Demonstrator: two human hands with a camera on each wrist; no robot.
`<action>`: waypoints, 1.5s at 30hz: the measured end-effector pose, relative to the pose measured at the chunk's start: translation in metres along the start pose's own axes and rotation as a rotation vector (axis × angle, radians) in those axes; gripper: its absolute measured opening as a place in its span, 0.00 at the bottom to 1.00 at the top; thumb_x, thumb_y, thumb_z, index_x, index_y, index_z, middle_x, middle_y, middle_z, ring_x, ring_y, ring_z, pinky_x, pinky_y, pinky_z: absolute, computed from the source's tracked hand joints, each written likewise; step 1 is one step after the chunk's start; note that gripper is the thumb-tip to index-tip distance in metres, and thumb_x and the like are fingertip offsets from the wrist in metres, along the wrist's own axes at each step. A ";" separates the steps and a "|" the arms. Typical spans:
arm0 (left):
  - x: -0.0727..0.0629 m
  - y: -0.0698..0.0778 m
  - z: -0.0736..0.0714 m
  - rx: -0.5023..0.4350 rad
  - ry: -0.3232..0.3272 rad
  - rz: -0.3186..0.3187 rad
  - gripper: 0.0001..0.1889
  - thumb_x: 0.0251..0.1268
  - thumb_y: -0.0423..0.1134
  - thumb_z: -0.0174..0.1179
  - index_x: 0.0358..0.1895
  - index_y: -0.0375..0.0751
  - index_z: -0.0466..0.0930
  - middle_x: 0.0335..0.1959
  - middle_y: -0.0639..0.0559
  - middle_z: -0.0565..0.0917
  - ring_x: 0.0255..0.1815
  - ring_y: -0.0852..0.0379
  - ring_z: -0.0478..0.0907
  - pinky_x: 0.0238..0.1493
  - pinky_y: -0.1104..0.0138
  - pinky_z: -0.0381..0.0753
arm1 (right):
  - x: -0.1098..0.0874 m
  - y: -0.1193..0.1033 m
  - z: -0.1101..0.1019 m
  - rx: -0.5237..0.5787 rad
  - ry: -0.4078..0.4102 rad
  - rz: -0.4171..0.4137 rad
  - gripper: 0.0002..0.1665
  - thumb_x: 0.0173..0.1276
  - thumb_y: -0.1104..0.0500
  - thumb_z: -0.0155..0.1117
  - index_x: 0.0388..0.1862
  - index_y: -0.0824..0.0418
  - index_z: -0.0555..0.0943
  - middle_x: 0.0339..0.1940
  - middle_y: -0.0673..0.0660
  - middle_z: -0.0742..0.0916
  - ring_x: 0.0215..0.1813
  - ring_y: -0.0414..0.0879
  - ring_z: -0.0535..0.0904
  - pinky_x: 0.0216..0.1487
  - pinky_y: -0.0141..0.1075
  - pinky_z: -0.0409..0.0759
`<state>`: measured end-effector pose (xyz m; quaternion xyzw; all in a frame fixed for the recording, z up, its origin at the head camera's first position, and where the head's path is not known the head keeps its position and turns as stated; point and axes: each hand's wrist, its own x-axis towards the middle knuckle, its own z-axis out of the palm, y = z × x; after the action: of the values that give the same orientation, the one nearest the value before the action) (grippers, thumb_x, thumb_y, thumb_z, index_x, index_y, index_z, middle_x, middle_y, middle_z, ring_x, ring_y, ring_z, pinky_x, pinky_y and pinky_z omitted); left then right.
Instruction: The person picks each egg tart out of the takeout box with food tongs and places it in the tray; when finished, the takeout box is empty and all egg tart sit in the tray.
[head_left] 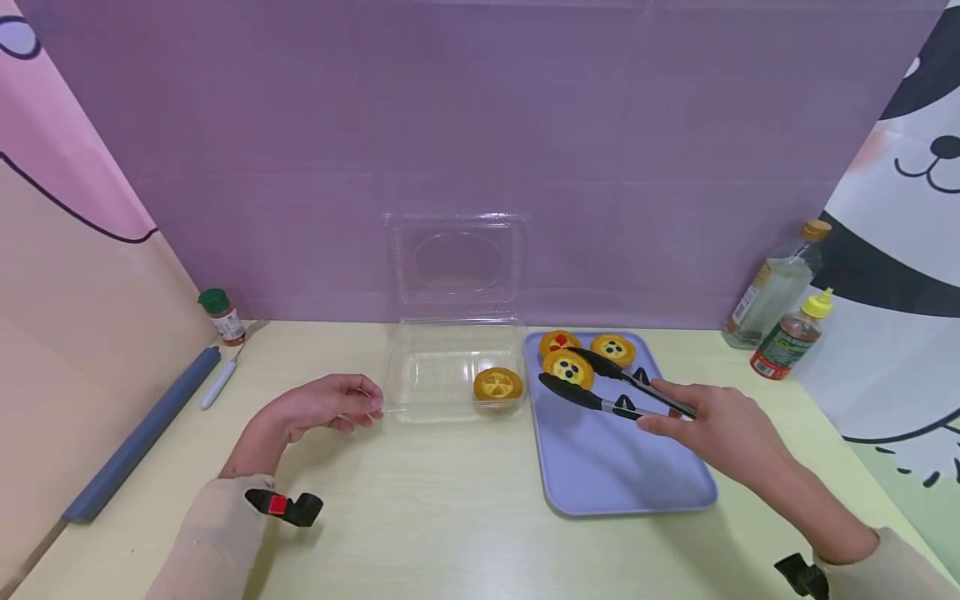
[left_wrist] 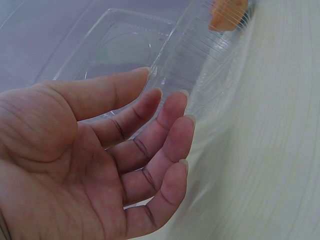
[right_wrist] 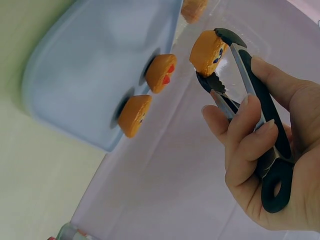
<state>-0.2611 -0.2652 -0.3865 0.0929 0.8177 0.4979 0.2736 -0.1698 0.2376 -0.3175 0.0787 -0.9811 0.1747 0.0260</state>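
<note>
My right hand holds black-and-metal tongs over the tray. Between the tong tips is an egg tart with blueberries, raised above the tray in the right wrist view. A red-topped tart and another blueberry tart sit on the tray's far end. The clear plastic box stands with its lid up; one tart with a yellow topping lies in its right front corner. Beside the box's left front corner is my left hand, fingers loosely bent; whether the fingertips touch the rim I cannot tell.
The blue-purple tray lies right of the box. At the back right stand a tall bottle and a yellow-capped bottle. A green-lidded jar, a pale-handled tool and a long blue roll line the left edge.
</note>
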 end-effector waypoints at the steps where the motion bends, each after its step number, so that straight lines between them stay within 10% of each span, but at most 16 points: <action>1: 0.000 0.000 0.000 -0.002 0.002 -0.003 0.16 0.72 0.43 0.58 0.53 0.35 0.74 0.49 0.44 0.84 0.48 0.51 0.80 0.50 0.60 0.79 | 0.000 0.001 0.000 -0.004 -0.001 0.003 0.43 0.60 0.30 0.68 0.66 0.55 0.80 0.15 0.45 0.73 0.25 0.42 0.67 0.23 0.34 0.58; 45: -0.002 0.003 0.002 -0.014 -0.001 0.012 0.16 0.73 0.41 0.57 0.55 0.34 0.73 0.51 0.43 0.84 0.50 0.50 0.80 0.51 0.59 0.79 | 0.008 0.015 0.027 -0.033 -0.068 -0.005 0.40 0.59 0.35 0.71 0.64 0.58 0.81 0.18 0.46 0.77 0.22 0.41 0.68 0.22 0.36 0.61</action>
<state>-0.2584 -0.2630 -0.3841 0.0963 0.8135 0.5051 0.2717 -0.1807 0.2410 -0.3474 0.0865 -0.9840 0.1559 -0.0058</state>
